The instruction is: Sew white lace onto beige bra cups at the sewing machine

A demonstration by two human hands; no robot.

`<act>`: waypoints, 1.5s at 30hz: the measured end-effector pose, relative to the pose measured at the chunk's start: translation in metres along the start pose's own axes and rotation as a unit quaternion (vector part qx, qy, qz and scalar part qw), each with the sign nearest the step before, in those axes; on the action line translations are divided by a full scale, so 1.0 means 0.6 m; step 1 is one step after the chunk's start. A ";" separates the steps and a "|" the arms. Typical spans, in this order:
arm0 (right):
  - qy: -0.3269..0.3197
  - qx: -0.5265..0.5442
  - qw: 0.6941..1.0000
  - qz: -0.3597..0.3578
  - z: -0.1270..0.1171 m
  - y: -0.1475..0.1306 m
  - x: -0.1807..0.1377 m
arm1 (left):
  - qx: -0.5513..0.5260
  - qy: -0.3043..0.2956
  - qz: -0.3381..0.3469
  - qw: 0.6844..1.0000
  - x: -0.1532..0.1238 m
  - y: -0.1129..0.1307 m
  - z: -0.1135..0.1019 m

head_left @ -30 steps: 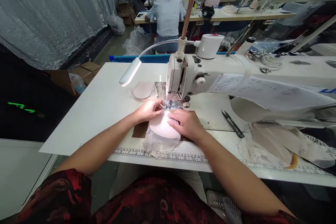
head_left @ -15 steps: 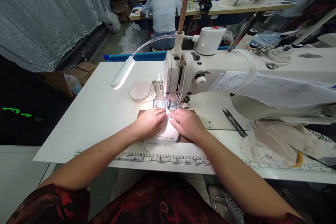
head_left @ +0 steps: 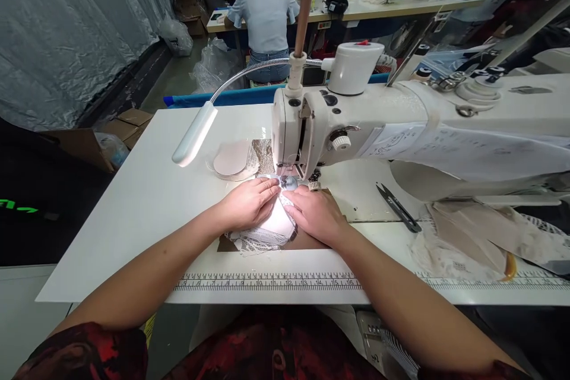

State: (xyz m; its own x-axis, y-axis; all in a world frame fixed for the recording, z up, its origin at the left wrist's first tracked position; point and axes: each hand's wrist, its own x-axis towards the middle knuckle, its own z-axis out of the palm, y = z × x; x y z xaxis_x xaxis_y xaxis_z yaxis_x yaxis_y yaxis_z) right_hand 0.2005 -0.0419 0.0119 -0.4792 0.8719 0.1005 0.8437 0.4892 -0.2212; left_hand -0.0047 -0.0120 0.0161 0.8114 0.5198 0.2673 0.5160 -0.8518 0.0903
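Note:
Under the needle area of a white sewing machine [head_left: 383, 116] lies a pale fabric piece with a lace edge [head_left: 276, 227]. My left hand [head_left: 250, 203] rests flat on its left side, fingers stretched toward the presser foot. On the right side, my right hand [head_left: 315, 214] lies with fingers extended and the thumb apart, its fingertips touching the fabric. Both sets of fingertips are close to the needle, whose tip I cannot make out. A brown sheet [head_left: 307, 240] shows beneath the fabric. Left of the machine head sits a rounded beige piece with lace [head_left: 230, 158].
Black thread snips [head_left: 398, 206] lie right of the hands, beside a heap of beige and lace pieces [head_left: 472, 240]. A lamp [head_left: 196, 133] hangs over the table's left side. A printed ruler strip [head_left: 267, 281] runs along the front edge. A person [head_left: 265, 15] sits ahead.
The fabric's near end has swung left and turned a little under my hands. Both hands stay on it near the needle. The camera view has shifted slightly.

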 end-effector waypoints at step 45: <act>0.024 0.063 0.998 0.016 0.005 0.003 -0.001 | -0.052 -0.036 0.030 0.998 -0.006 -0.034 -0.007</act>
State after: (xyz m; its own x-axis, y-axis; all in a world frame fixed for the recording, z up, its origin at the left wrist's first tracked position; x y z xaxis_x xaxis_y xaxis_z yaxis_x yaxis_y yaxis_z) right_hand 0.2018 -0.0417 0.0088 -0.4373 0.8888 0.1372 0.8197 0.4567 -0.3456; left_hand -0.0192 0.0035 0.0171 0.8590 0.4683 0.2068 0.4379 -0.8814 0.1769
